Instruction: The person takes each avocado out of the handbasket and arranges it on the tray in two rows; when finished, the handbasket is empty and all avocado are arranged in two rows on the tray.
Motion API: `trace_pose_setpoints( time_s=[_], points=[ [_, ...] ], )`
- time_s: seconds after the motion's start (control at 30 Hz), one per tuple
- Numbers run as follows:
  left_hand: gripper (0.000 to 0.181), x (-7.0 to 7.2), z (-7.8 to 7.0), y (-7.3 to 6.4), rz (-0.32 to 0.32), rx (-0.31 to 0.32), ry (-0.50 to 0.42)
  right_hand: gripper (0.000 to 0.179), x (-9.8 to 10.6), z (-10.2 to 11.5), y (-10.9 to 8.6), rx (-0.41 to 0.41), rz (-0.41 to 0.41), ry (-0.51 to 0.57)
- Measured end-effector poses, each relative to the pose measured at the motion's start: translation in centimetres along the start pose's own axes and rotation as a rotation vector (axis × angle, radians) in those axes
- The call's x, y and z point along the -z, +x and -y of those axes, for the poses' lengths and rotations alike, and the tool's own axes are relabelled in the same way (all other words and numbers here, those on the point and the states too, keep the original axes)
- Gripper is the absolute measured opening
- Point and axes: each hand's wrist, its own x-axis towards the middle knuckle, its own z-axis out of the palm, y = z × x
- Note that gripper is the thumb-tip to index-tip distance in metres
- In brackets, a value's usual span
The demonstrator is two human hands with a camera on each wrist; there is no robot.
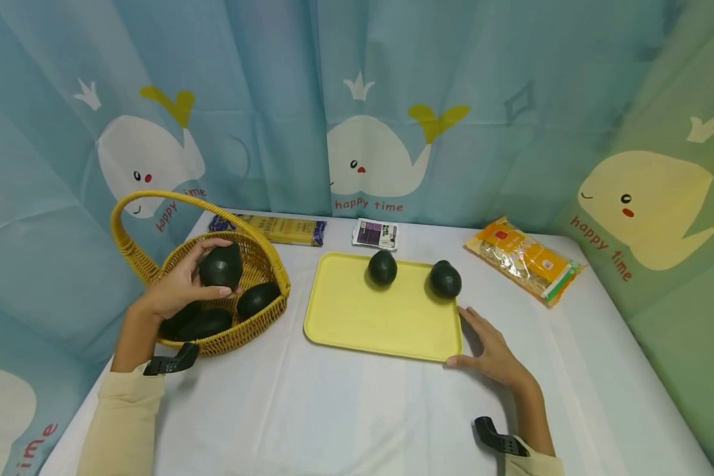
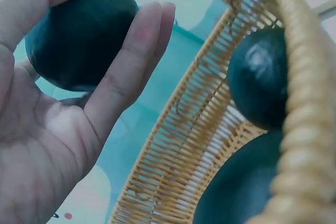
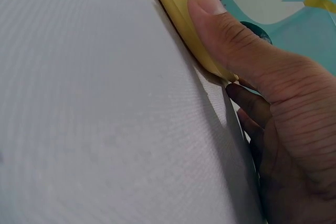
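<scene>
Two dark avocados [image 1: 383, 268] on the far side of the yellow tray [image 1: 363, 317] | left hand [image 1: 175, 285]: thumb and fingers pinching a third avocado [image 1: 221, 266] above the wicker basket [image 1: 232, 340] at left | right hand [image 1: 492, 354]: fingers spread, touching the tray's near right corner

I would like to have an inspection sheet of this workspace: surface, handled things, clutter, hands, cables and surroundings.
Surface: white cloth-covered table, lightly creased.
Handled things: yellow rectangular tray bearing two dark green rounded fruits; yellow-brown woven basket containing more such fruits.
Clutter: orange-and-clear plastic bag, long yellow-and-blue packet, small white-and-purple packet, all lying towards the far side.
Hands: left hand holds one dark green fruit at the basket; right hand touches the tray's near right corner.
Cables: nothing seen.
Surroundings: blue-green curtain with printed whales.
</scene>
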Motion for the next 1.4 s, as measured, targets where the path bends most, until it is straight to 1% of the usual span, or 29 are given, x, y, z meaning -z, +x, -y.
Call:
trace_pose_setpoints(
  time_s=[0.03, 0.1, 0.23, 0.3, 0.4, 0.53, 0.67, 0.8, 0.9, 0.97, 1.07, 1.17, 1.27, 1.4],
  points=[
    [0.077, -0.2, -0.1, -0.1, 0.012, -0.006, -0.003, 0.109, 0.0, 0.0, 0.0, 0.001, 0.000, -0.001],
    [0.077, -0.7, -0.3, -0.2, 0.042, -0.011, -0.036, 0.109, -0.1, 0.0, 0.0, 0.001, 0.000, -0.005],
    [0.077, -1.6, -0.7, -0.4, 0.115, -0.035, -0.089, 0.109, -0.1, -0.1, 0.0, -0.002, 0.000, -0.015],
    [0.078, -2.1, -0.8, -0.5, 0.147, -0.058, -0.096, 0.109, -0.1, -0.1, 0.1, -0.005, 0.000, -0.016],
    [0.078, -3.0, -1.0, -0.5, 0.176, -0.075, -0.093, 0.109, -0.1, -0.2, 0.1, -0.013, 0.002, -0.013],
    [0.078, -4.1, -1.1, -0.2, 0.179, -0.080, -0.042, 0.109, -0.1, -0.2, 0.1, -0.025, 0.008, -0.006],
    [0.077, -5.2, -1.3, 0.5, 0.193, -0.081, 0.003, 0.109, -0.1, -0.2, 0.1, -0.039, 0.011, 0.004],
    [0.079, -6.5, -1.3, 1.2, 0.225, -0.044, -0.039, 0.109, -0.1, -0.1, 0.1, -0.047, 0.013, 0.004],
    [0.079, -7.7, -1.0, 1.8, 0.244, -0.026, -0.061, 0.109, -0.1, -0.1, 0.2, -0.043, 0.013, 0.006],
    [0.079, -8.6, -0.8, 2.2, 0.241, -0.028, -0.031, 0.109, -0.1, -0.1, 0.1, -0.043, 0.014, 0.007],
    [0.080, -10.2, -0.7, 2.8, 0.239, -0.024, 0.054, 0.109, -0.2, -0.3, 0.0, -0.048, 0.019, 0.006],
    [0.080, -11.8, -0.6, 3.5, 0.243, -0.017, 0.114, 0.109, -0.2, -0.4, 0.0, -0.051, 0.021, -0.001],
    [0.079, -12.9, -0.6, 4.6, 0.235, -0.020, 0.112, 0.109, -0.2, -0.5, 0.1, -0.046, 0.017, -0.007],
    [0.077, -14.0, 0.2, 6.1, 0.191, -0.032, 0.089, 0.108, -0.1, -0.4, 0.3, -0.035, 0.014, -0.009]
  ],
)
